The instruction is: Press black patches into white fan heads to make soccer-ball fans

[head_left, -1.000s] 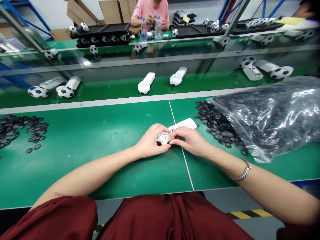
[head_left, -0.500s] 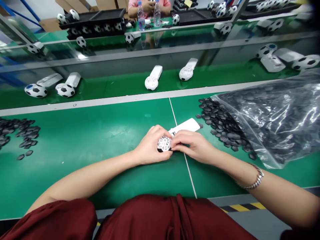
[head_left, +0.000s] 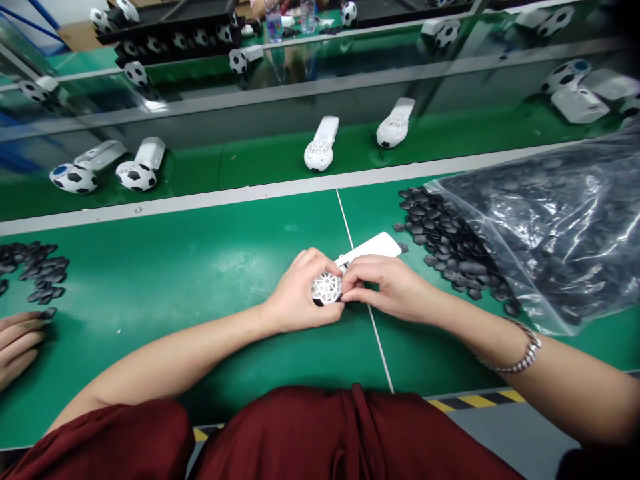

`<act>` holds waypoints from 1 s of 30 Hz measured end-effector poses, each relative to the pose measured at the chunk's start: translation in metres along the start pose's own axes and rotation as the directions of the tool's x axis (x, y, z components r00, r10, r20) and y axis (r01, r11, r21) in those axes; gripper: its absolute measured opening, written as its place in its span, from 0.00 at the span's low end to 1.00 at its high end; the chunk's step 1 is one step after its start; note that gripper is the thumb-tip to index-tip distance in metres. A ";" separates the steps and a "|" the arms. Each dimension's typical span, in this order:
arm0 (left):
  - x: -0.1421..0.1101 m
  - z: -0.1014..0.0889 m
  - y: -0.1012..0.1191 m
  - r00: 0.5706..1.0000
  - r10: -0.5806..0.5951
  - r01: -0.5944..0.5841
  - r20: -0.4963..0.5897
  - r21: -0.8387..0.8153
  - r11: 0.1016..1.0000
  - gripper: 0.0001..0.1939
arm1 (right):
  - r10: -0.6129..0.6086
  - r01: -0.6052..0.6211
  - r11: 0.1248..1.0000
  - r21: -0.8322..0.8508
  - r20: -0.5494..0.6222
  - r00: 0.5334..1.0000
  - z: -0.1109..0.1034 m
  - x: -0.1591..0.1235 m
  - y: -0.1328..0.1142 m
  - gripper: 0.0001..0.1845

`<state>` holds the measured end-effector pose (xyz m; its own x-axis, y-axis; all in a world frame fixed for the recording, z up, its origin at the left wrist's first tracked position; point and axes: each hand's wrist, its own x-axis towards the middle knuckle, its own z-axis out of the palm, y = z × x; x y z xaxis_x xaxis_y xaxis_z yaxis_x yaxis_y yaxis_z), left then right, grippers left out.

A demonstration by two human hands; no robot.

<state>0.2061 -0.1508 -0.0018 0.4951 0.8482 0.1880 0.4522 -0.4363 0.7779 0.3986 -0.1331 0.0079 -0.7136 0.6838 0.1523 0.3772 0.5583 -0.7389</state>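
Note:
My left hand is curled round the ball-shaped head of a white handheld fan. Its openwork grille faces up, and black patches show at its lower edge. The fan's flat white handle points up and to the right, behind my right hand. Thumb and forefinger of that hand are pinched at the right side of the head. Whatever lies between those fingertips is hidden. To the right, a heap of small black panels spills beside a clear plastic bag full of dark pieces.
Beyond the pale table strip, several football-patterned fans and two mostly white fans lie on a green surface. More black panels lie at far left, near another person's hand. Black trays and bottles stand behind.
Another person's hand has come in at the left edge, by the black panels. The two mostly white fans have shifted right. The view has tipped downward slightly. My hands keep almost the same hold.

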 end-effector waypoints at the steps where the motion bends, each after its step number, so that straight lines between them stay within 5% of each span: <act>1: 0.000 0.000 0.000 1.000 -0.001 0.001 -0.005 0.003 1.000 0.15 | 0.006 -0.006 1.000 -0.005 -0.004 1.000 0.000 0.000 0.001 0.05; 8: -0.001 0.008 0.003 0.998 -0.007 0.008 -0.063 0.018 1.000 0.12 | 0.000 0.000 0.999 -0.050 -0.007 1.000 0.003 0.004 -0.001 0.09; 11: 0.003 -0.006 0.004 0.999 -0.029 0.028 -0.045 -0.037 0.999 0.13 | 0.012 -0.012 0.999 0.045 0.003 1.000 -0.010 0.008 0.002 0.07; 13: 0.012 -0.025 -0.001 0.995 -0.052 0.049 -0.085 -0.040 0.998 0.14 | 0.088 -0.082 0.995 0.058 -0.101 0.991 -0.031 0.013 0.016 0.10; 17: 0.054 -0.077 -0.036 0.937 -0.035 0.101 -0.346 0.175 0.979 0.14 | 0.277 -0.399 0.905 -0.146 -0.508 0.816 -0.099 0.028 0.073 0.21; 20: 0.101 -0.109 -0.077 0.873 -0.063 0.262 -0.484 0.354 0.898 0.14 | 0.439 -0.671 0.695 -0.260 -0.585 0.682 -0.146 0.043 0.117 0.29; 22: 0.131 -0.120 -0.098 0.871 -0.105 0.333 -0.479 0.421 0.844 0.15 | 0.493 -0.748 0.614 -0.255 -0.616 0.615 -0.167 0.055 0.139 0.32; 26: 0.176 -0.105 -0.100 0.929 -0.042 0.238 -0.368 0.506 0.829 0.21 | 0.563 -0.834 0.517 -0.196 -0.656 0.503 -0.187 0.078 0.173 0.36; 30: 0.215 -0.053 -0.075 0.993 0.051 0.011 -0.107 0.511 0.859 0.33 | 0.612 -0.878 0.457 -0.140 -0.667 0.425 -0.192 0.091 0.201 0.37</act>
<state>0.2392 0.0804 0.0126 0.4354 0.8520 0.2907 0.7732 -0.5193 0.3640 0.5225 0.1320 -0.0011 0.3215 0.9456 0.0499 0.8818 -0.2798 -0.3795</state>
